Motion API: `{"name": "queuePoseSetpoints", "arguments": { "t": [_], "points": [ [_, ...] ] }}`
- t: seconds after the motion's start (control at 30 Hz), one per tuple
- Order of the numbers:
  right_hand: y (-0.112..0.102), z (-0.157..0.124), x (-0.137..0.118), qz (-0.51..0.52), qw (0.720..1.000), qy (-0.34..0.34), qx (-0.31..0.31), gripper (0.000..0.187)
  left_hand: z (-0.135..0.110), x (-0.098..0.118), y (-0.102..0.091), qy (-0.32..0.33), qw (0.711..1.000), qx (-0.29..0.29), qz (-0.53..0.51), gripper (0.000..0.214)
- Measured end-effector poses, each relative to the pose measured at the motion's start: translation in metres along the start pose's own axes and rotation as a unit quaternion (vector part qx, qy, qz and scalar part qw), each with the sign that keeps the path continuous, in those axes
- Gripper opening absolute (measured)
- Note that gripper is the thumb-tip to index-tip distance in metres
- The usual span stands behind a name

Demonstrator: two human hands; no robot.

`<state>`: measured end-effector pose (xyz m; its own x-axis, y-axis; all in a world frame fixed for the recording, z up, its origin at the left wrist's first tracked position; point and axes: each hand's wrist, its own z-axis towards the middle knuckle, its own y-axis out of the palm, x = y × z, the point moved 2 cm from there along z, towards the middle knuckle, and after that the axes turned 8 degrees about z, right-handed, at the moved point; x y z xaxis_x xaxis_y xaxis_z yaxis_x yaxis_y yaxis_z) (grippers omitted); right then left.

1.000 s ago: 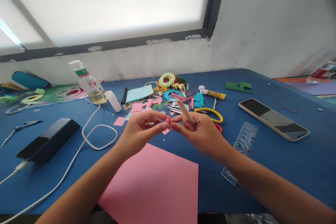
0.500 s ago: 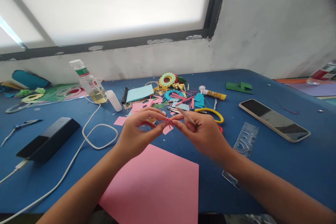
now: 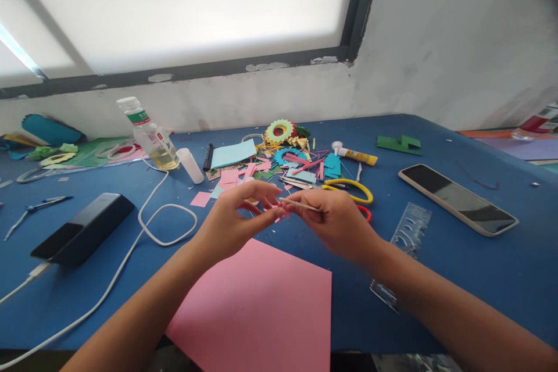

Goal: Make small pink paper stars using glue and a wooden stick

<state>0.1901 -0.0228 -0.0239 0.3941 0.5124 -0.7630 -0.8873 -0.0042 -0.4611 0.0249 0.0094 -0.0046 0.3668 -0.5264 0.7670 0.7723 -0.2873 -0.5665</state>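
Paper piece [image 3: 283, 208], small and pink, sits between my two grips, held above the tabletop [image 3: 471, 290]. Left grip [image 3: 238, 215] has it pinched, thumb against index finger. Right grip [image 3: 337, 221] is closed around a thin pale stick [image 3: 305, 205], stick tip at the paper; fingertips meet there, so can't tell if the right ones press the paper too. Large pink sheet [image 3: 265, 308] lies below both grips, on my side. Just beyond them: heap of coloured paper scraps [image 3: 229, 176]. Scissors [image 3: 368, 190], yellow and red handles, just beyond right grip, partly hidden by it. Clear stencil ruler [image 3: 414, 224] right of right grip, partly under my forearm; phone [image 3: 457, 199] farther right. White tube [image 3: 190, 166] and bottle [image 3: 157, 145] beyond left grip, to its left. White cable [image 3: 170, 206] loops left of left grip.
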Motion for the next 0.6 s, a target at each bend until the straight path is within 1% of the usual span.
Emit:
{"name": "queuePoseSetpoints", "arguments": {
  "t": [0.13, 0.23, 0.33, 0.4, 0.47, 0.53, 0.57, 0.6],
  "points": [
    [-0.001, 0.001, 0.0, 0.001, 1.0, 0.004, -0.023, 0.029, 0.001, 0.001, -0.001, 0.027, 0.999, -0.035, 0.018, 0.013],
    [0.0, 0.002, 0.002, -0.003, 0.999, 0.016, -0.038, 0.029, 0.001, 0.001, -0.002, 0.025, 0.999, -0.033, 0.016, 0.013],
    [-0.001, 0.005, 0.008, -0.01, 0.999, 0.032, -0.029, 0.035, 0.004, -0.002, -0.007, 0.013, 1.0, -0.022, 0.002, 0.014],
    [-0.003, 0.006, 0.013, -0.014, 0.999, 0.046, -0.014, 0.039, 0.007, -0.006, -0.016, 0.002, 1.0, 0.017, -0.001, 0.015],
    [-0.005, 0.008, 0.019, -0.016, 0.998, 0.06, -0.004, 0.039, 0.012, -0.014, -0.029, -0.01, 0.996, 0.085, 0.016, 0.017],
    [-0.007, 0.008, 0.024, -0.018, 0.997, 0.074, -0.002, 0.037, 0.016, -0.024, -0.045, -0.037, 0.983, 0.159, 0.085, 0.021],
    [-0.008, 0.008, 0.026, -0.019, 0.997, 0.081, -0.004, 0.037, 0.018, -0.031, -0.053, -0.058, 0.969, 0.197, 0.137, 0.023],
    [-0.008, 0.008, 0.028, -0.02, 0.996, 0.088, -0.007, 0.035, 0.02, -0.038, -0.06, -0.075, 0.962, 0.212, 0.156, 0.024]
  ]
}}
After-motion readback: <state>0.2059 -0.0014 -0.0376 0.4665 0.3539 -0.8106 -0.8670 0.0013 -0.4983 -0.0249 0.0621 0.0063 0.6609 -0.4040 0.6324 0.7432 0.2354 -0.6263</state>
